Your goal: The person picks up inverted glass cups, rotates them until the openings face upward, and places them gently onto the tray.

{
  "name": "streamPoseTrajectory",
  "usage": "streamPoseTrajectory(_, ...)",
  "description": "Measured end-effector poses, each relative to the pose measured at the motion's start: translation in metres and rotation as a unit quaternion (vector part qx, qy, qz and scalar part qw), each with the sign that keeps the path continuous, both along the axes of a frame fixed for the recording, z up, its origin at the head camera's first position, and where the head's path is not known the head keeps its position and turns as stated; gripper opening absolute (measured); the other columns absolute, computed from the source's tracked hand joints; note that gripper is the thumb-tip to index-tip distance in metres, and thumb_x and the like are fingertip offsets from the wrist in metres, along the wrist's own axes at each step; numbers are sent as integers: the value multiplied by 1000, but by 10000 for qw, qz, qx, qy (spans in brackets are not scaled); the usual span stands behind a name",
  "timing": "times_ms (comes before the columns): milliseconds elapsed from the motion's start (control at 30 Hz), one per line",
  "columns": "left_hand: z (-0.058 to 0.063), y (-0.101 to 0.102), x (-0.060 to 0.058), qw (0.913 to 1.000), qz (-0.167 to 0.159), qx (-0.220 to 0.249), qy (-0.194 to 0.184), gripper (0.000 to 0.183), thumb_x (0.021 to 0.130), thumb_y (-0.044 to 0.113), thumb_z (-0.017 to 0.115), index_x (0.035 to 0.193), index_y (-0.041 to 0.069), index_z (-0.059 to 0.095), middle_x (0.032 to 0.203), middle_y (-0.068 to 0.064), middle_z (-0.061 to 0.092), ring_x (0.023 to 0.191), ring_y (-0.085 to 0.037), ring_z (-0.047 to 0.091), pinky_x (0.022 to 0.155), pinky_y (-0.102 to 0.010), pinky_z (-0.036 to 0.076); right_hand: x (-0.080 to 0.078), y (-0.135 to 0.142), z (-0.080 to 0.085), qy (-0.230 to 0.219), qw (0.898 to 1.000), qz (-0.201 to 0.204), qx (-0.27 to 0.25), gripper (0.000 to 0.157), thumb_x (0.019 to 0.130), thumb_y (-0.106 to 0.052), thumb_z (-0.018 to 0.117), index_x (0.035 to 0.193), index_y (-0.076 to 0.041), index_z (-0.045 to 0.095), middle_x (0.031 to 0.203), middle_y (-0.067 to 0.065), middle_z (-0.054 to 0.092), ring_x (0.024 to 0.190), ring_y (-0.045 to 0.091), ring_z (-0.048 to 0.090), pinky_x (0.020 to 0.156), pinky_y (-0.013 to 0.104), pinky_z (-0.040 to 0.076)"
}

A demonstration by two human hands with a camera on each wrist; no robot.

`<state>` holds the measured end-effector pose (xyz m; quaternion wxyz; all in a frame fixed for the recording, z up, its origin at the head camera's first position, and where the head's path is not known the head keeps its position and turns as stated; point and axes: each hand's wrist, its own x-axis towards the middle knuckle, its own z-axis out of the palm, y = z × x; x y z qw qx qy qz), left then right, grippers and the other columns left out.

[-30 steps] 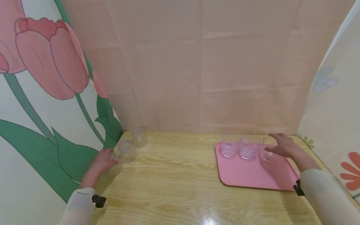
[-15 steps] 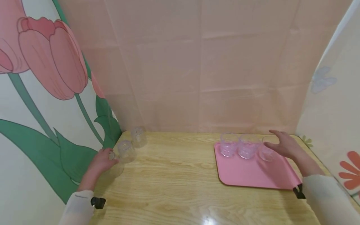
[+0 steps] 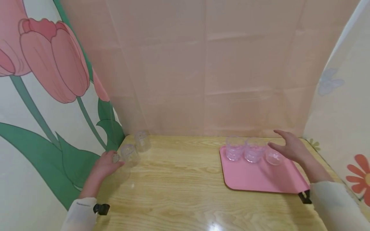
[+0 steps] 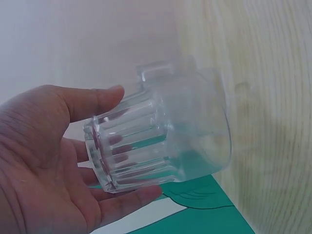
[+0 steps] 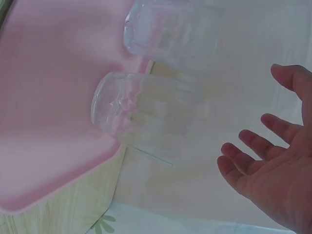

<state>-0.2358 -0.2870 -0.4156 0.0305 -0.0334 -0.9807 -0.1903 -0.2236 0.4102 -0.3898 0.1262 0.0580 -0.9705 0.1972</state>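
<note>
My left hand (image 3: pixel 104 166) grips a clear drinking glass (image 4: pixel 161 136) by its fluted base, thumb on one side and fingers on the other. The glass is upside down, its rim towards the table; whether it touches the wood I cannot tell. Just beyond are two more upturned glasses (image 3: pixel 130 155) on the table. At the right, my right hand (image 3: pixel 292 149) hovers with spread fingers, holding nothing. Beside and below it, a glass (image 3: pixel 274 157) stands upright on the pink tray (image 3: pixel 251 183). Two other upright glasses (image 3: pixel 253 155) stand in a row to its left.
The wooden table (image 3: pixel 179 179) reaches back to a pinkish hanging cloth (image 3: pixel 205 70). A wall with painted tulips (image 3: pixel 55 61) rises close to the left hand. On the right stands a pale wall (image 3: pixel 341 109) with printed flowers.
My right hand has let go of the tray's rightmost glass and risen a little above it. My left hand stays nearly in place, its glass shifted slightly right.
</note>
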Motion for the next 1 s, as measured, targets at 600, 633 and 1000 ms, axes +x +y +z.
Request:
streamPoseTrajectory(600,13,21,5,9991,-197,363,-113,69,87,42,61,132,-6,42,127,-32,47,115,-47,46,90,-57,40,9,-27,12,355,9987,237,-283,72,85,-41,65,137,2,39,133,33,40,121,52,34,92,65,28)
streamPoseTrajectory(633,14,23,5,9988,-250,412,-79,69,87,42,61,132,-6,43,127,-32,48,114,-46,47,90,-56,41,10,-28,12,353,9986,250,-316,72,85,-41,65,137,2,39,134,33,40,121,52,34,92,65,28)
streamPoseTrajectory(1000,18,41,8,9954,-348,891,42,67,87,44,60,133,-3,43,129,-29,48,116,-44,47,91,-53,42,16,-46,11,480,9963,416,-587,68,87,-38,65,139,-2,39,135,29,41,115,49,41,86,64,37)
